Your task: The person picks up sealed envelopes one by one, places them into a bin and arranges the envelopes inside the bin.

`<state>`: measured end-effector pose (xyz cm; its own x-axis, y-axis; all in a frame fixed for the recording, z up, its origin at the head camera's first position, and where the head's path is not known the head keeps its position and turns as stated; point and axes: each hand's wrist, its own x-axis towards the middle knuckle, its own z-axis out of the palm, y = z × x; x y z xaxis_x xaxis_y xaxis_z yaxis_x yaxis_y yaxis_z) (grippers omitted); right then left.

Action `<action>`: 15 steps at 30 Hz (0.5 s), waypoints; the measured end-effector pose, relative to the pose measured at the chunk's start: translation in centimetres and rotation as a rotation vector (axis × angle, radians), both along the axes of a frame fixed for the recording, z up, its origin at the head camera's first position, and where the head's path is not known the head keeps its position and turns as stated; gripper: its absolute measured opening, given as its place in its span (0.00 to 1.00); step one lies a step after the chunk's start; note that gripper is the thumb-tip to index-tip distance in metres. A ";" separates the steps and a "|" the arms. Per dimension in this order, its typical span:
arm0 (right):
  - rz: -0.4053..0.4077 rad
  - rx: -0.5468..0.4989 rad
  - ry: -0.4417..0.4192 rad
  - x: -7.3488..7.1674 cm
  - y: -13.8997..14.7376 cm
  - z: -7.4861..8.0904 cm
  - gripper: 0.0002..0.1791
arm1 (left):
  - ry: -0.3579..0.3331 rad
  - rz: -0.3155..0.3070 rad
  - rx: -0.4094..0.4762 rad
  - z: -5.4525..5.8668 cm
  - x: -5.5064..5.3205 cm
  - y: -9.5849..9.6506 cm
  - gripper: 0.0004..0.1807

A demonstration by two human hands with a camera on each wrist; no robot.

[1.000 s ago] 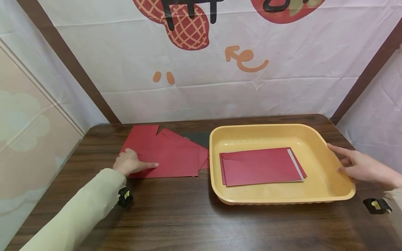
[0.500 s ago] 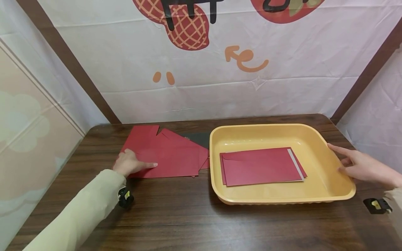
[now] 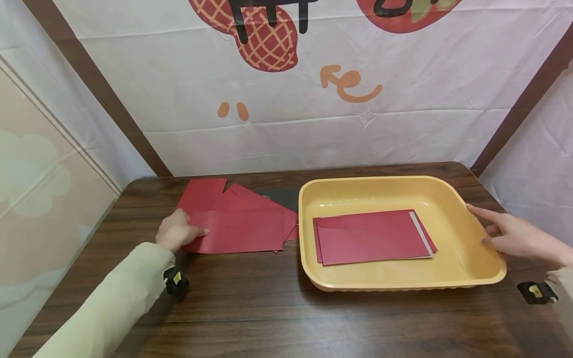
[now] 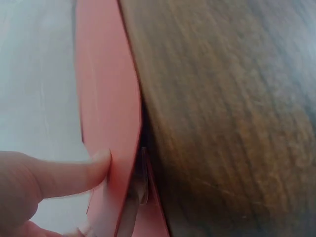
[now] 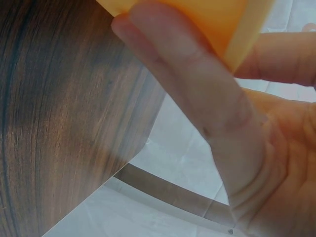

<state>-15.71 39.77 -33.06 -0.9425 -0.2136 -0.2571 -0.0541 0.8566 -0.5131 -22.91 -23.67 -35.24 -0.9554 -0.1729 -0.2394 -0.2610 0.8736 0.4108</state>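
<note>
In the head view, my left hand (image 3: 173, 230) pinches the left end of the top red envelope (image 3: 246, 229), thumb above it. The left wrist view shows the thumb (image 4: 74, 177) on the envelope's face and a finger beneath, with the end lifted off the one below. More red envelopes (image 3: 203, 191) lie overlapped under it. My right hand (image 3: 519, 236) grips the right rim of a yellow plastic tray (image 3: 387, 286); in the right wrist view its fingers (image 5: 212, 98) reach under the tray wall. Inside the tray lie stacked red envelopes (image 3: 371, 237), the top one with a pale strip at its right end.
A dark card or envelope (image 3: 282, 196) shows partly between the red pile and the tray. The brown wooden table (image 3: 268, 318) ends at a white printed cloth (image 3: 295, 139) behind, with more cloth at the sides.
My left hand has drawn slightly left, and its thumb has pulled back toward the envelope's left end, which is now lifted a little. My right hand and the tray stay in place.
</note>
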 end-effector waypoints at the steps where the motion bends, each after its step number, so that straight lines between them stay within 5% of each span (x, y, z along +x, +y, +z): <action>1: -0.001 0.004 0.003 0.0 0.0 0.0 0.42 | 0.005 -0.002 0.010 0.0 0.0 -0.1 0.24; 10: 0.015 -0.005 0.020 -0.2 0.0 0.0 0.42 | 0.045 0.016 0.121 -0.1 0.2 -1.0 0.12; 15: 0.014 0.003 0.024 -0.3 0.0 0.0 0.42 | 0.037 0.066 0.246 -0.3 0.3 -1.2 0.27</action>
